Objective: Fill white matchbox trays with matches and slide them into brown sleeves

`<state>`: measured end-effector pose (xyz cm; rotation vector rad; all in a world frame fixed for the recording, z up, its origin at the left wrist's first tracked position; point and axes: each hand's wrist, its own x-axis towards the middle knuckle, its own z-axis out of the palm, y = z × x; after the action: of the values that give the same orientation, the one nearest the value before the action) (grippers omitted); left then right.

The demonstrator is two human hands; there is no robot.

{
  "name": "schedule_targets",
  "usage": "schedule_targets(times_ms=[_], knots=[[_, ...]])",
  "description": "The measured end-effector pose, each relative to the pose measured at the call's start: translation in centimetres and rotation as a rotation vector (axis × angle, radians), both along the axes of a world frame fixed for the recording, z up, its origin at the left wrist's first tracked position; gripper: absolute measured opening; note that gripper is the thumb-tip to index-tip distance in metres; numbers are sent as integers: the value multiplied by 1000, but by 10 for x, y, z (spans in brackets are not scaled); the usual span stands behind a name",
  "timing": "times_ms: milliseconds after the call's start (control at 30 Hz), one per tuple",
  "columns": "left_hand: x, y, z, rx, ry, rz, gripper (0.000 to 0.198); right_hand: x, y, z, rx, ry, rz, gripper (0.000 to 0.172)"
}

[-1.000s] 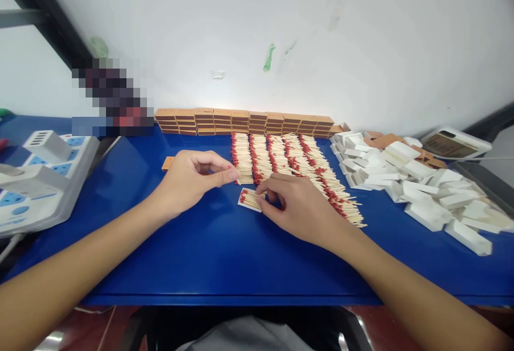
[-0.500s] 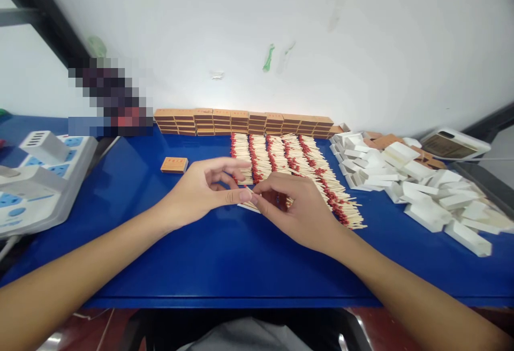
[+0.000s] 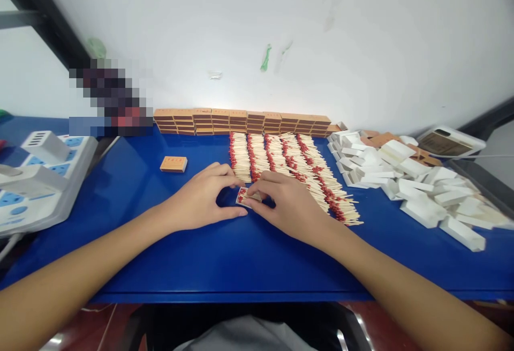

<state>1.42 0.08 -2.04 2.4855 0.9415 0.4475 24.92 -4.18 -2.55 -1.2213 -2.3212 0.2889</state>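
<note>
A small white matchbox tray (image 3: 243, 206) lies on the blue table between my hands, with red-tipped matches (image 3: 242, 195) inside its left end. My left hand (image 3: 203, 196) is at the tray's left side, thumb and fingers spread apart; whether they touch it is hard to tell. My right hand (image 3: 291, 201) is over the tray's right part, with thumb and fingertips closed on a few matches there. Its fingers hide much of the tray. Just behind, loose matches (image 3: 259, 158) lie in several rows, heads towards the left.
One closed matchbox (image 3: 174, 164) lies left of the rows. Stacked matchboxes (image 3: 241, 121) line the wall. On the right are a heap of white trays (image 3: 421, 201), orange sleeves (image 3: 385, 139) and a phone (image 3: 452, 142). A power strip (image 3: 76, 179) stands at the left.
Both hands were raised together with a match between the fingertips. Now they are lower at the tray; the left has opened away, and the tray with its match heads shows.
</note>
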Motion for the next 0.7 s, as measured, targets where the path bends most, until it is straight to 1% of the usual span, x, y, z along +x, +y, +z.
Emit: schedule_targets(times_ms=[100, 233, 433, 600, 700], knots=[[1, 0, 1, 17, -23, -2, 36, -2, 1, 0, -1, -5, 9, 7], [1, 0, 2, 46, -66, -24, 32, -3, 0, 1, 37, -1, 17, 11], [0, -2, 3, 93, -79, -34, 31, 0, -3, 3, 22, -45, 45, 10], [-1, -2, 4, 113, -101, -71, 28, 1, -4, 5, -6, 1, 68, 11], [0, -3, 4, 114, -98, -75, 28, 0, -4, 4, -33, 11, 68, 9]])
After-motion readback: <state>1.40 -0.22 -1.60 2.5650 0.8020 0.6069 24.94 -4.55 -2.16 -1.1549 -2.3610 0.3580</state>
